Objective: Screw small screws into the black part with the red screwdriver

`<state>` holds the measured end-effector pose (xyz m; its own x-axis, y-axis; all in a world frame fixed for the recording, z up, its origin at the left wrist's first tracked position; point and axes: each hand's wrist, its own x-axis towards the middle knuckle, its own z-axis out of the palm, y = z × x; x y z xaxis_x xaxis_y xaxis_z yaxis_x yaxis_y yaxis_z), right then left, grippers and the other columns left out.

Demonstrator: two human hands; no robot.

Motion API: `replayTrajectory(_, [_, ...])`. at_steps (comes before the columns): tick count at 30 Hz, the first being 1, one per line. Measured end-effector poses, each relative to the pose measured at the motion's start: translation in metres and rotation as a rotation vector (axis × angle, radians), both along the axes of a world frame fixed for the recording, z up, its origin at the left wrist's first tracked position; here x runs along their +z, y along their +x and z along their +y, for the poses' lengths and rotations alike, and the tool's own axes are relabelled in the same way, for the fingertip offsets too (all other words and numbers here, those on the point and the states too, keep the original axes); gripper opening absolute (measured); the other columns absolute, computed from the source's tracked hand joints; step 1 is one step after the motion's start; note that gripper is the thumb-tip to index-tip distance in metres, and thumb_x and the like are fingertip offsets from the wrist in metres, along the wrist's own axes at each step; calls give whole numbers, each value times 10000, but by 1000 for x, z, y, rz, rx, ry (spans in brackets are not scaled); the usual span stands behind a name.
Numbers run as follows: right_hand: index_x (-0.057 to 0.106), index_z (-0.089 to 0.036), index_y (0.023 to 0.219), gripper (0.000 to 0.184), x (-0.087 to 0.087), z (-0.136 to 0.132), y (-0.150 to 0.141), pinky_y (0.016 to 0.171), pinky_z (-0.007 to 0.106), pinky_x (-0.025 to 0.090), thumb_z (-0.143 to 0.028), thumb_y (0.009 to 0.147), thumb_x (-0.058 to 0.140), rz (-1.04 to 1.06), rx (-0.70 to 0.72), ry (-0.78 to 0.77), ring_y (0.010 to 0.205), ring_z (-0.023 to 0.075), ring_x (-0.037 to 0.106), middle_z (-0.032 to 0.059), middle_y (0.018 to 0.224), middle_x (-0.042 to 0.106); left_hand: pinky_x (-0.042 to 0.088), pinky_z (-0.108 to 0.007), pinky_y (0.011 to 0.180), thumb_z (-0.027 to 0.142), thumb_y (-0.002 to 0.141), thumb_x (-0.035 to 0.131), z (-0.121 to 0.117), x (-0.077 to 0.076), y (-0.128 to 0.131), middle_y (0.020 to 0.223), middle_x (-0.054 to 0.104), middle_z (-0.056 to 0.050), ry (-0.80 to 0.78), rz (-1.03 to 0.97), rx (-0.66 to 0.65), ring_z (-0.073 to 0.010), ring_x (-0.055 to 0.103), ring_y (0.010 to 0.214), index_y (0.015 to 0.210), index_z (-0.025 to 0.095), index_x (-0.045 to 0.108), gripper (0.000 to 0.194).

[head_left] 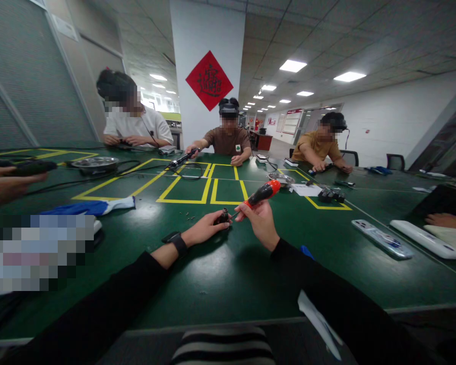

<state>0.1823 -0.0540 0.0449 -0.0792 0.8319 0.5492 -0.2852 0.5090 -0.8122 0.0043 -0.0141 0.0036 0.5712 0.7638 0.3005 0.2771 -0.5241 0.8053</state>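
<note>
Just above the green table, my left hand is closed on a small dark part with a round, ring-like top. Its exact kind is too small to make out. My right hand grips a screwdriver with a red and black handle that tilts up to the right. The thin shaft points down to the left at the dark part, but I cannot tell whether the tip touches it. A few tiny pieces, perhaps screws, lie on the table beyond my left hand.
Blue and white gloves lie to the left. Steel bowls stand farther back. Black blocks, a phone and a long white device are at the right. Several people sit around the yellow-taped table.
</note>
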Motion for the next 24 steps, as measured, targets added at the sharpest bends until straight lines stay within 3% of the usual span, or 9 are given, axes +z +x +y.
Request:
replayTrajectory(5, [446,-211,1105,289,-3,6,6,609,265,525,-315,844,512,67,86,-45,611,109,643,-3,831,642,429,-320,857,378,819,527,0,1,-1,1025,634,-65,10,5,-25,-199,575,929,1045,143,569,329])
replayTrajectory(8, [466,-204,1097,287,-3,8,7,608,265,527,-325,842,517,44,89,-61,633,113,648,27,906,646,431,-317,854,384,821,524,-1,1,-1,1023,634,-65,16,12,-31,-199,575,925,1035,144,574,325])
replayTrajectory(15, [418,-217,974,310,-5,5,0,516,234,510,-284,764,637,32,-34,24,501,96,603,-42,714,629,433,-307,837,369,819,525,-1,2,-1,1005,639,-50,27,21,-16,-192,579,911,1060,158,562,323])
replayTrajectory(20, [412,-226,1156,322,-4,-2,-1,588,261,516,-285,854,505,14,46,53,559,92,610,-19,801,607,434,-294,810,350,823,517,-3,4,-1,978,634,-35,41,29,-14,-176,571,871,1037,154,563,294])
replayTrajectory(24, [439,-216,1091,279,-2,-4,-2,583,260,515,-280,837,535,-26,47,63,555,89,606,-4,845,623,431,-289,813,341,826,518,-3,4,-1,976,631,-33,52,31,-5,-172,568,873,1026,149,564,281])
